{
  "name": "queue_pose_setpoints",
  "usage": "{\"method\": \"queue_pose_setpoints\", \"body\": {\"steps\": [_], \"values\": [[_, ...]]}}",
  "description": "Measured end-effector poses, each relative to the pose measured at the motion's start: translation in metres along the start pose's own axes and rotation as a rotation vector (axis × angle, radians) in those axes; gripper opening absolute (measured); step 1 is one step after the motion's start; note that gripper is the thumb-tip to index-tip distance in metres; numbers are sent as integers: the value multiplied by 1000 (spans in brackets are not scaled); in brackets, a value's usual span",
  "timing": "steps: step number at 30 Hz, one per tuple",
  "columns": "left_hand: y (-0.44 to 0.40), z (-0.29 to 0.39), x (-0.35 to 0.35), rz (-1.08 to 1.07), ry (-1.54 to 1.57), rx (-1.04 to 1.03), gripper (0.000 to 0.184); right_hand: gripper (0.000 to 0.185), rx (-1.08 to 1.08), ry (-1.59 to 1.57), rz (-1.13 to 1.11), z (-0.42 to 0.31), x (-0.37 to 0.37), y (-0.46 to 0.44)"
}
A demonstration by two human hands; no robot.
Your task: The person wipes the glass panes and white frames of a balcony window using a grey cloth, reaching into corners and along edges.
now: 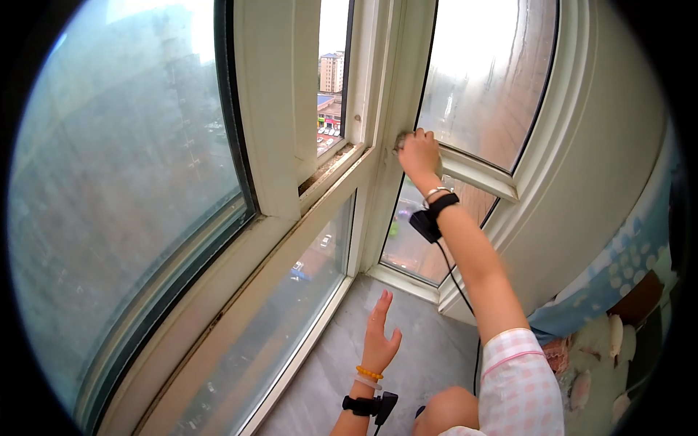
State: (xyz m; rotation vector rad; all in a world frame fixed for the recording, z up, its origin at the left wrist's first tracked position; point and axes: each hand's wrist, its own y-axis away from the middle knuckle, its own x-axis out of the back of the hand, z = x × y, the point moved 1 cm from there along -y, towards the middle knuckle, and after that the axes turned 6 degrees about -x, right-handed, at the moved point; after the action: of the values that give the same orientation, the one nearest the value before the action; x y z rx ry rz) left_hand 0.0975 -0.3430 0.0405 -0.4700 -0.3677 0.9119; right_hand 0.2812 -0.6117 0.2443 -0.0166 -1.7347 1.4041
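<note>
My right hand point(420, 155) is closed round a small greyish cloth point(400, 142) and presses it on the white window frame point(395, 94) in the corner, beside the crossbar point(476, 169). Only a bit of the cloth shows past my fingers. Lower down, my left hand point(379, 339) is held over the grey floor point(320, 363) with its fingers apart and nothing in it. Both wrists wear black straps with small black devices and bracelets.
At the left is a large fogged window pane point(131, 145). Dirt lies in the sill track point(327, 171). My knee point(447, 413) is at the bottom. A blue dotted curtain point(618, 269) hangs at the right, and a black cable runs from my right wrist.
</note>
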Motion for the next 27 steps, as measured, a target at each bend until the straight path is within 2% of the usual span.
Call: {"method": "queue_pose_setpoints", "body": {"steps": [5, 7, 8, 10, 11, 12, 14, 16, 19, 21, 22, 24, 26, 27], "values": [[-1, -3, -3, 7, 24, -19, 73, 22, 139, -27, -41, 15, -3, -3], [-4, 3, -7, 22, 33, -13, 73, 24, 365, -240, -157, 31, 4, -10], [-4, 5, -7, 19, 35, -9, 74, 24, 374, -240, -155, 39, 8, -11], [-2, 9, -10, 14, 18, -18, 74, 30, 480, -480, -227, 45, 22, -11], [-1, 10, -12, 1, -2, -22, 74, 37, 441, -477, -86, 46, 30, -11], [-1, 11, -13, 10, -6, -35, 74, 37, 450, -479, -73, 40, 39, -18], [4, 12, -18, -22, -15, -44, 74, 50, 288, -444, 482, 30, 65, -29], [6, 8, -18, -26, -42, -58, 75, 62, 387, -391, 605, 17, 90, -67], [7, -2, -16, -40, -49, -42, 76, 55, 381, -373, 634, 2, 98, -122], [7, -14, -13, -78, -19, -8, 77, 45, 332, -282, 529, -3, 80, -138], [6, -18, -11, -78, -18, -3, 77, 45, 333, -281, 524, -5, 71, -131], [4, -24, -7, -83, -8, 58, 79, 21, 325, -128, 565, -9, 47, -96], [2, -28, -4, -88, -6, 52, 80, 12, 398, -89, 576, -9, 11, -47], [-1, -28, -5, -87, -11, 36, 81, 9, 435, -82, 487, -6, -5, -25]]}}
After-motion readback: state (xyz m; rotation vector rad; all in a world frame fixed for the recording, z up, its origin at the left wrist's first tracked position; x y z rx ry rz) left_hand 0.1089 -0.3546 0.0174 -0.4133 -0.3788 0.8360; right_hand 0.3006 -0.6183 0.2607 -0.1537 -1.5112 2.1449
